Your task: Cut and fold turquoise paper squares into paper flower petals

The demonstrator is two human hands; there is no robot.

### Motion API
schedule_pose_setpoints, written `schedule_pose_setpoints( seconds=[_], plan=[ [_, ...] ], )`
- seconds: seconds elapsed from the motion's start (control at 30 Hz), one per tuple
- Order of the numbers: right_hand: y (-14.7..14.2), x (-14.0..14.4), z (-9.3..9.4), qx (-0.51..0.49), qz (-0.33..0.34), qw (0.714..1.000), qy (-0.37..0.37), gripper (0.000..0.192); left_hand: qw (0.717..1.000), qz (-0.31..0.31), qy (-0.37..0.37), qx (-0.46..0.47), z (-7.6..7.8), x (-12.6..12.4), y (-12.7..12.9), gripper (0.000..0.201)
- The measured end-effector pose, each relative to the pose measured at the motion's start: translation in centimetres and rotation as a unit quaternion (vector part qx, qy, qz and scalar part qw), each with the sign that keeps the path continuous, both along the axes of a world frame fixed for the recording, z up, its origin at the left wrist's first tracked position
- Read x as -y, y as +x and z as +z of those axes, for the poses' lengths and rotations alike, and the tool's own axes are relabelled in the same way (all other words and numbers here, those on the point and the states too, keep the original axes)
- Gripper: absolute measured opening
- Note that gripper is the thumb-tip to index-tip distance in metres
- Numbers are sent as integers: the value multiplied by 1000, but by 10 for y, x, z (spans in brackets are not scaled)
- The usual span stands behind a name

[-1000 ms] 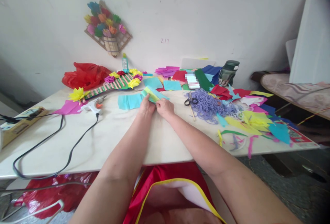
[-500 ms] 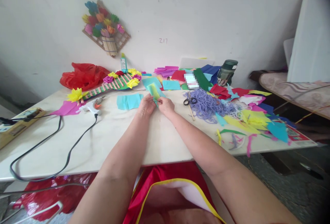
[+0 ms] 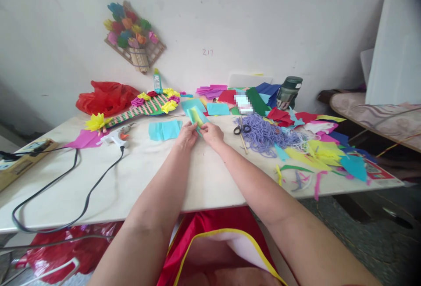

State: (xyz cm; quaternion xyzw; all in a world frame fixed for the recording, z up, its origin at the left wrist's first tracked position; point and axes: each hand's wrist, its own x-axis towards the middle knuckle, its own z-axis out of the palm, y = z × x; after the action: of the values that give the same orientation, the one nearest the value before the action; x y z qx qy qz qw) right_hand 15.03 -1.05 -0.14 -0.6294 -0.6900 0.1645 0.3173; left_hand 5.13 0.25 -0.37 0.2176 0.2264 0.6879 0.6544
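Note:
My left hand (image 3: 186,135) and my right hand (image 3: 212,133) meet over the middle of the white table (image 3: 138,176). Together they pinch a small folded paper piece (image 3: 196,116), teal outside with light green inside, which stands up from my fingertips. A flat teal paper sheet (image 3: 164,129) lies just left of my left hand. Black-handled scissors (image 3: 239,129) rest a short way right of my right hand, beside a heap of purple yarn (image 3: 265,131).
A white glue gun (image 3: 117,136) with a black cord (image 3: 69,189) lies at the left, near a power strip (image 3: 18,163). A striped craft board with paper flowers (image 3: 144,104), a red bag (image 3: 105,96), a dark flask (image 3: 288,92) and many coloured paper scraps (image 3: 324,148) crowd the back and right.
The folded teal and green paper has been raised from lying flat to standing upright between my fingertips. Both hands have stayed in about the same place.

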Motion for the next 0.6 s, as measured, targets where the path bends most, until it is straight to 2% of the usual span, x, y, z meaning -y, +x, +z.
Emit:
schedule_pose_setpoints(
  seconds=[0.27,0.47,0.6],
  plan=[
    [3,1,0,-13,-19,1000,19,27,998,52,-25,13,1,-4,1,23],
    [4,0,4,8,-42,999,-14,42,996,61,-35,48,8,0,0,23],
    [1,-6,-3,-103,2,993,-57,43,996,60,-33,64,11,2,0,25]
  ],
)
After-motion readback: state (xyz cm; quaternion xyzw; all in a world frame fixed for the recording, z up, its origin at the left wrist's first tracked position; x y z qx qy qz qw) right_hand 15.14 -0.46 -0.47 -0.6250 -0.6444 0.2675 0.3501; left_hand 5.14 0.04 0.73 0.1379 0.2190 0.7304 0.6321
